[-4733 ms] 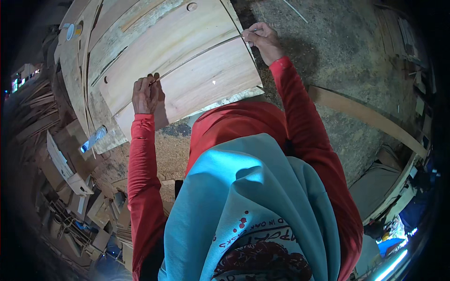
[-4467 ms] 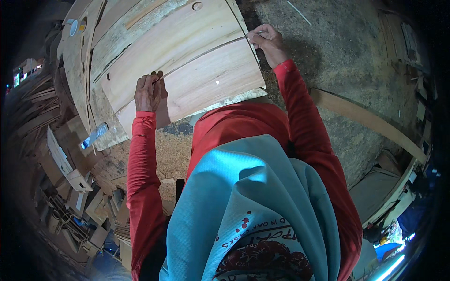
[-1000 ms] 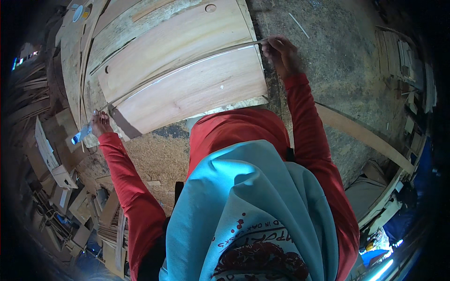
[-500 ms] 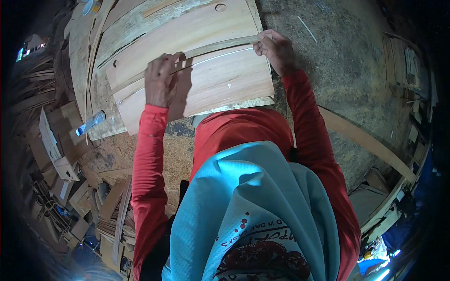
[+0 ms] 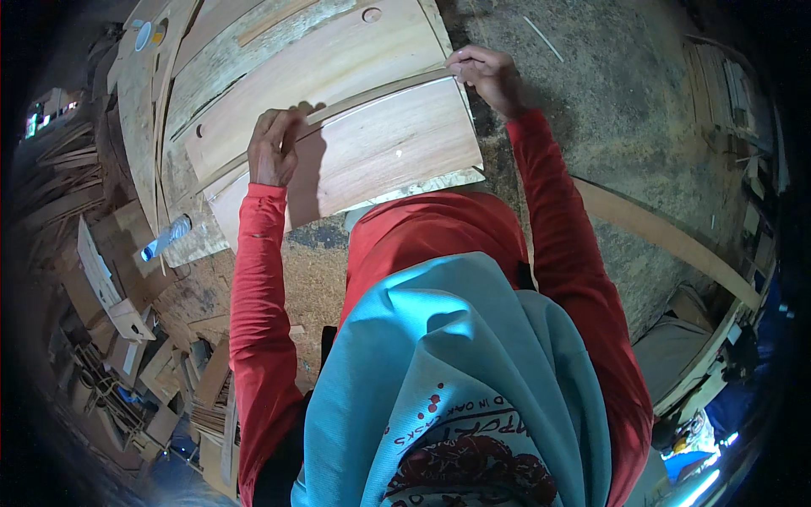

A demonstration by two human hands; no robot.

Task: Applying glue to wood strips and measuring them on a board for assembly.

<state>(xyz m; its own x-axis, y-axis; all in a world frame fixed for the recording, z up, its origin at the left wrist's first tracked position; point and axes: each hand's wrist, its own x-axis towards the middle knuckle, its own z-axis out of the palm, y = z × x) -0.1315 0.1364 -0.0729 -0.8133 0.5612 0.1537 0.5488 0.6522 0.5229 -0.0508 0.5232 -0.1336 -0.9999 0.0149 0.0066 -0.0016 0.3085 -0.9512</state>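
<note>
A long thin wooden strip [image 5: 372,100] lies slantwise across pale wooden panels on the work surface. My right hand [image 5: 490,80] pinches the strip's right end at the panel edge. Farther left, my left hand [image 5: 273,150] is closed about the strip with bent fingers; its exact grip is partly hidden. On the near side of the strip is a pale panel [image 5: 389,160], its far edge a thin bright line. The far panel [image 5: 329,63] has a round hole near each end.
A clear plastic bottle [image 5: 167,237] lies at the left corner of the work surface. Beyond it are long strips and a small white-and-blue cup [image 5: 144,35]. Wood offcuts [image 5: 127,317] are piled at the left. A long curved board [image 5: 667,237] stretches across the right.
The strip has come nearer to the bright edge line of the near panel. Both hands have shifted slightly left in view, still at the strip.
</note>
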